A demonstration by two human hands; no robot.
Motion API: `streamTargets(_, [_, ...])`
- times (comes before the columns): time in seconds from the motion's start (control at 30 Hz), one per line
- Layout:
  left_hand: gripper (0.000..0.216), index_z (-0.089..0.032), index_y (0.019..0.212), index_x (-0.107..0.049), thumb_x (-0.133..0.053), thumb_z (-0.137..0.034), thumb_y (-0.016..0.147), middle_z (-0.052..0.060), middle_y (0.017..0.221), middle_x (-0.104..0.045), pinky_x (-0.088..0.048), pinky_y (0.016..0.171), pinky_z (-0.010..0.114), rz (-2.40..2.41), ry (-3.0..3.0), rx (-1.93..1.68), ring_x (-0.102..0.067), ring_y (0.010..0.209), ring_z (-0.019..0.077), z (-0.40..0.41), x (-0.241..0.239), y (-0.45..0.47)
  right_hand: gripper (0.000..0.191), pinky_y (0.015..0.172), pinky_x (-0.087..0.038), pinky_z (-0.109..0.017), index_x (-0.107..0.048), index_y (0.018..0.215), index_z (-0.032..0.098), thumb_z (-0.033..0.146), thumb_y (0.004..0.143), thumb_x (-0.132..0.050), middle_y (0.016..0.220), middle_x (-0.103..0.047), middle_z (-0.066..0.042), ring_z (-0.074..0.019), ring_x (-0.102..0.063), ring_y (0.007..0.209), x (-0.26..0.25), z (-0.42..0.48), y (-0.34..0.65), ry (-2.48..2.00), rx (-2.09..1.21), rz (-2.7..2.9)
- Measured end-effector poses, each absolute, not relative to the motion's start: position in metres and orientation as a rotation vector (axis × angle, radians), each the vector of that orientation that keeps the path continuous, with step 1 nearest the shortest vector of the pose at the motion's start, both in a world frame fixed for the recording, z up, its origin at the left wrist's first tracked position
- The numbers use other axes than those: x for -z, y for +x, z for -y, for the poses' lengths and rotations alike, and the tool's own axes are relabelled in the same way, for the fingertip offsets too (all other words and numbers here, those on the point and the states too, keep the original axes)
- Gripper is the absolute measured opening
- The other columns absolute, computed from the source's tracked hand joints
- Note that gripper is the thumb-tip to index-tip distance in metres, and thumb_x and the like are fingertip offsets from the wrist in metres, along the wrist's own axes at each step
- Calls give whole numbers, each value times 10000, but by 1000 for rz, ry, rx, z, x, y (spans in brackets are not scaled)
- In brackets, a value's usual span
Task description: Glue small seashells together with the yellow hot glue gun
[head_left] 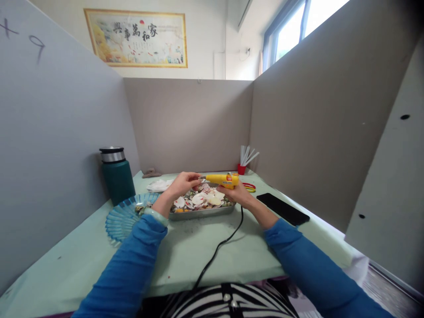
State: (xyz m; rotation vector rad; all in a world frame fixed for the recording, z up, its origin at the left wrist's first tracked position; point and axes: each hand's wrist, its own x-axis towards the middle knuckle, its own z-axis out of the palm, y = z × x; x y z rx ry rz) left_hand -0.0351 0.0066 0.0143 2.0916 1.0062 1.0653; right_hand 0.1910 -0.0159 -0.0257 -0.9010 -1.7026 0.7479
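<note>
Grey partitions (188,123) box in three sides of the desk I'm watching over the head cam, with a gold-framed print (135,37) on the wall behind and a window (291,33) up at the right. The desk has a pale green cloth (258,251) on it.

Main thing here is the yellow glue gun (221,179). From where I'm sitting it shows over the far side of a metal tray (202,214) heaped with shells (198,199). Its long axis runs side to side, pretty much level, nozzle pointing left and the back end to the right. The right hand (236,194) is wrapped around the grip under the body, and a black cord (218,245) hangs below and snakes to the near edge of the desk.

The left hand (185,183) is right up at the nozzle, thumb and fingers drawn in close together. Honestly can't tell whether they're pinching something small or just meeting at the tip.

Other stuff around: a blue fluted plate (115,220) partly behind the left forearm, a dark green bottle (117,181) beside it, white sticks (245,155) standing in a red cup (241,169) at the back right, and a flat black slab (283,208), maybe a phone, lying right of the right forearm.
</note>
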Motion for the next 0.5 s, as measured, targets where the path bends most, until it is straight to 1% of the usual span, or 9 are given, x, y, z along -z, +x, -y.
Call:
streamTargets(0.17, [334,-132,995,-700,-579,-330,754,6,571,-592,-335,489,222,-1089,2213,-1011,-475,508,107,-3,-17,-37,276,387,-268,-229,-585,667,181,429,665,-705,433,-411,58,-70,-335,381,23,18,192,-899,-839,1701])
streamTargets(0.3, [302,-150,955,-721,-600,-311,731,-12,522,-566,-301,467,218,-1141,2258,-1035,-411,471,94,-1,-19,-37,331,374,-267,-219,-569,631,182,481,655,-711,412,-399,57,-69,-336,383,24,16,196,-891,-879,1726])
streamTargets(0.4, [301,-145,956,-720,-612,-303,723,-11,520,-560,-294,468,219,-1130,2207,-1028,-428,484,99,-2,-18,-37,332,362,-262,-214,-583,657,183,492,658,-706,418,-407,55,-67,-332,378,26,15,198,-884,-890,1720])
streamTargets(0.5, [297,-132,955,-709,-612,-312,741,5,571,-578,-337,501,221,-1033,2074,-1010,-482,524,106,-3,-15,-36,300,366,-263,-216,-595,680,183,464,676,-699,421,-402,60,-64,-328,373,26,14,197,-857,-894,1725])
